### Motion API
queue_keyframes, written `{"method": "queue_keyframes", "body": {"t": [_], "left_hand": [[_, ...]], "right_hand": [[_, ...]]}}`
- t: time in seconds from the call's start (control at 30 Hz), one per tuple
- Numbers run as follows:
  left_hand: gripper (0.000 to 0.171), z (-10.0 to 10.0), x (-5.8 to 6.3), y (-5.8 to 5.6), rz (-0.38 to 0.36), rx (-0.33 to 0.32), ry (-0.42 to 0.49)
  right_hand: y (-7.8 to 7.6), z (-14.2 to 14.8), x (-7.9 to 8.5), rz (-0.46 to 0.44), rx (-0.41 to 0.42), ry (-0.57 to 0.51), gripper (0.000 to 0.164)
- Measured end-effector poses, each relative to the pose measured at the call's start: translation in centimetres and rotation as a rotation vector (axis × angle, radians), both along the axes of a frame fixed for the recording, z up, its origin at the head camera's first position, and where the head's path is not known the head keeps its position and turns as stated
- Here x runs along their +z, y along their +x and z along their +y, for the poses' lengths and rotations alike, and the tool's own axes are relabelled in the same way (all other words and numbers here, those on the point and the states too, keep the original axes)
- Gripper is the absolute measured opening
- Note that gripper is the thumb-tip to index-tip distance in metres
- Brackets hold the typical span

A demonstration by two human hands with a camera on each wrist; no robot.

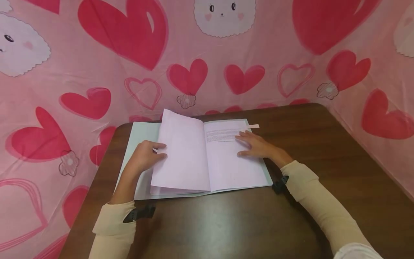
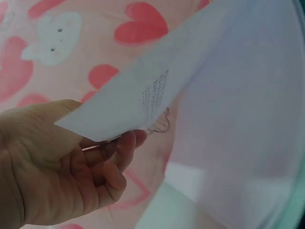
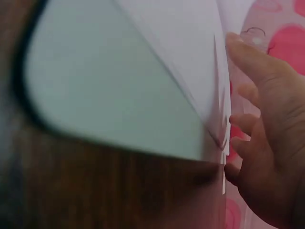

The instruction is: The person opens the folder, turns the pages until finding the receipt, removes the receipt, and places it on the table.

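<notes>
An open folder with a pale green cover point(image 1: 137, 130) lies on the table, with white sheets inside. In the head view my left hand point(image 1: 145, 155) pinches the left edge of a lifted sheet point(image 1: 182, 154), which slants up from the fold. The left wrist view shows printed lines on that sheet's underside point(image 2: 119, 105), above the curled fingers. My right hand point(image 1: 255, 145) lies with fingers spread on the right-hand page point(image 1: 233, 167), just below a few printed lines. A small pink tab point(image 1: 254, 126) sticks out past that page's upper right edge.
The dark brown wooden table point(image 1: 207, 230) has rounded far corners. Behind and beside it hangs a pink cloth point(image 1: 113, 75) with red hearts and white animal faces. Each wrist wears a black strap point(image 1: 139, 213) over a cream sleeve.
</notes>
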State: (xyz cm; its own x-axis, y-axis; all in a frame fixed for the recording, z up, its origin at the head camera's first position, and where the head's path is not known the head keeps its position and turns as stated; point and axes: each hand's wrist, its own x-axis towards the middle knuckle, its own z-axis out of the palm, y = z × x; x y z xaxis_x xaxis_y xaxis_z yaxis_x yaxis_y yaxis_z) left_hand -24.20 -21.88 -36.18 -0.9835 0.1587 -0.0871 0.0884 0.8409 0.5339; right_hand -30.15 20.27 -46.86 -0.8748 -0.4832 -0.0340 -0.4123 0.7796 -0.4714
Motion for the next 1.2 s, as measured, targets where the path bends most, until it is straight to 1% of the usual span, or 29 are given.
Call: {"method": "queue_keyframes", "body": {"t": [0.17,0.23,0.33,0.4,0.57,0.63,0.73,0.8,0.87,1.07,1.2], "left_hand": [[0.044,-1.4,-2.2,0.4,-0.064,0.055,0.035],[0.046,-1.8,-3.1,0.5,-0.098,0.091,0.046],[0.047,-2.4,-4.6,0.6,-0.132,0.127,0.041],[0.046,-2.5,-5.5,0.7,-0.136,0.134,0.032],[0.042,-2.4,-7.3,0.6,-0.11,0.107,-0.021],[0.04,-2.1,-7.9,0.6,-0.089,0.073,-0.06],[0.038,-1.6,-8.4,0.8,-0.079,0.049,-0.096],[0.038,-1.3,-8.6,1.0,-0.056,0.036,-0.129],[0.038,-1.1,-8.8,1.3,-0.027,0.041,-0.165],[0.027,-0.3,-9.3,2.0,0.137,0.012,-0.332],[0.025,0.5,-9.6,2.3,0.234,-0.007,-0.374]], "right_hand": [[0.5,0.7,-0.4,-0.018,0.01,0.062,0.086],[0.6,0.8,-0.5,-0.016,0.016,0.07,0.086],[0.8,1.0,-0.6,-0.023,0.019,0.081,0.086],[0.8,1.1,-0.5,-0.035,0.016,0.08,0.086],[0.7,1.3,-0.7,-0.03,0.024,0.074,0.086],[0.6,1.3,-0.8,-0.021,0.027,0.075,0.086],[0.6,1.3,-0.9,-0.027,0.021,0.067,0.087],[0.6,1.4,-0.9,-0.029,0.021,0.059,0.087],[0.7,1.5,-0.9,-0.036,0.017,0.049,0.087],[0.7,1.7,-0.7,-0.027,0.008,0.045,0.085],[0.8,1.7,-0.7,-0.026,0.008,0.043,0.085]]}}
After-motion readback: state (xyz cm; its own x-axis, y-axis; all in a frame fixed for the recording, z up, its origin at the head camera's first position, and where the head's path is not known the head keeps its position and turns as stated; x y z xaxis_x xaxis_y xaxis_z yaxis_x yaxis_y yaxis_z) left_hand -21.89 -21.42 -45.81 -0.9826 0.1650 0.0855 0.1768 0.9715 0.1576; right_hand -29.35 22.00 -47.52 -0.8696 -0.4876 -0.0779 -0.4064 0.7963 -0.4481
